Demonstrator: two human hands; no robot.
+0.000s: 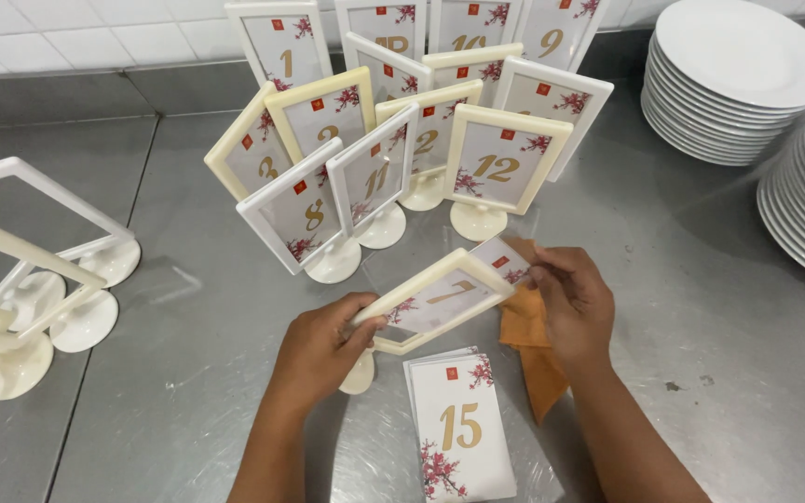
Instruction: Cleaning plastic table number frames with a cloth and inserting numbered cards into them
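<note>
Filled number-card stands with cream or white plastic frames (pixel 500 168): about twelve, one of them held tilted. Empty white and cream frame stands (pixel 39 279): roughly four. Stacks of white round plates (pixel 733 79): two. Orange cloth (pixel 528 340): one. Pile of loose floral number cards (pixel 458 424): one.

We see the left hand (pixel 323 346) gripping a tilted cream frame (pixel 435 300) while the right hand (pixel 575 303) pinches a card (pixel 503 256) at its top edge. An orange cloth (pixel 528 340) lies under that hand. Card stack (pixel 458 424) sits just below the frame; filled frames (pixel 393 154) beyond it.
</note>
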